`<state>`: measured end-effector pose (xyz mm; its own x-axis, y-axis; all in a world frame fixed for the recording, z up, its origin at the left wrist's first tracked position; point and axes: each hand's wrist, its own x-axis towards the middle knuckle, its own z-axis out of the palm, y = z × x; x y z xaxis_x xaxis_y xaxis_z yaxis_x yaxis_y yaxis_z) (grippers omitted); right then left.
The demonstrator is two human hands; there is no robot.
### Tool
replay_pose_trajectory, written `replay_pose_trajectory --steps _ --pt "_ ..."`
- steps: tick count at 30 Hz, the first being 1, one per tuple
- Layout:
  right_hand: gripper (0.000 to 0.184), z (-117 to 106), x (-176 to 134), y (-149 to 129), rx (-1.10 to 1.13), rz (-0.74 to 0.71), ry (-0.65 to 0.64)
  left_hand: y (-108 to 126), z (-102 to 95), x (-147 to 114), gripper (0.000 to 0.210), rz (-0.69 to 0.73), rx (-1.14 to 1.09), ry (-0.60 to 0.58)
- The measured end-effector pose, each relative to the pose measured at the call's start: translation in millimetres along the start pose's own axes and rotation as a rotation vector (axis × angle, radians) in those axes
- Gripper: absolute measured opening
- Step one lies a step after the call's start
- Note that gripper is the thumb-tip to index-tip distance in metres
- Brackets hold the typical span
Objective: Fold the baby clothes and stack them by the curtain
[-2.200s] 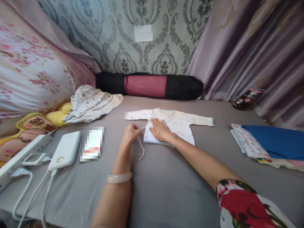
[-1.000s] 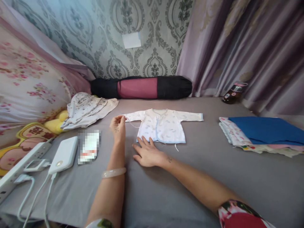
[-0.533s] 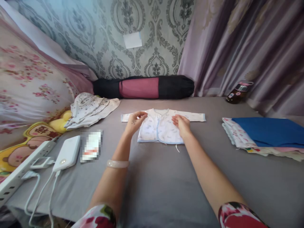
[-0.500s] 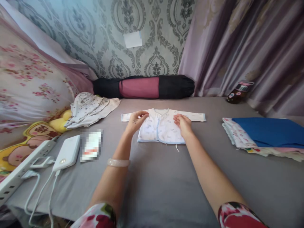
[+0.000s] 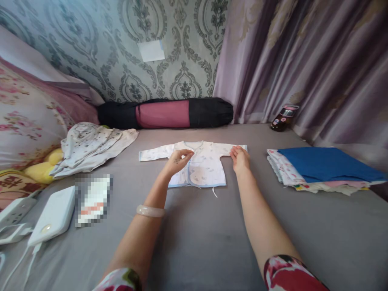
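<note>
A small white baby jacket (image 5: 206, 167) with pale blue trim and a faint print lies front up, sleeves spread to both sides. My left hand (image 5: 178, 161) is over its left front near the neckline. The thumb and forefinger come together in a pinch; what is between them, if anything, is hidden. My right hand (image 5: 240, 158) is at the cuff end of the right sleeve, fingers stretched out and slightly apart, partly covering it. A thin white tie (image 5: 215, 192) hangs out below the hem.
Folded clothes with a blue piece on top (image 5: 327, 163) lie at right, a bottle (image 5: 281, 118) behind them. A black and pink roll bag (image 5: 163, 113) rests by the wall. At left are rumpled clothes (image 5: 91, 141), a white power bank (image 5: 53, 216), cables and a blurred-out item (image 5: 93, 200).
The view has turned right, so the surroundings sit further left. My right hand has moved outward from the jacket's body to the sleeve end; my left hand has shifted toward the neckline.
</note>
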<state>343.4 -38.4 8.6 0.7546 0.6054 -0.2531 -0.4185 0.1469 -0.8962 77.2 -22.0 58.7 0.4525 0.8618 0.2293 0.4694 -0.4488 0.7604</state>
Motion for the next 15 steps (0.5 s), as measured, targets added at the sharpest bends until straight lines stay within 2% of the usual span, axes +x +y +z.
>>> replay_pose_trajectory --steps 4,8,11,15 --pt "0.024 -11.0 12.9 -2.0 -0.330 -0.257 0.151 -15.3 14.1 5.5 0.029 -0.030 0.154 -0.024" --pt "0.033 -20.9 8.3 -5.9 -0.785 -0.435 0.265 -21.6 29.6 8.5 0.031 0.074 0.272 -0.081" --pt "0.038 -23.3 -0.5 -4.9 -1.163 -0.442 0.294 -19.3 42.6 13.4 0.031 0.132 0.307 -0.086" --pt "0.042 -24.6 -6.7 1.0 -1.387 -0.404 0.253 -13.5 60.3 24.4 0.030 0.166 0.344 -0.118"
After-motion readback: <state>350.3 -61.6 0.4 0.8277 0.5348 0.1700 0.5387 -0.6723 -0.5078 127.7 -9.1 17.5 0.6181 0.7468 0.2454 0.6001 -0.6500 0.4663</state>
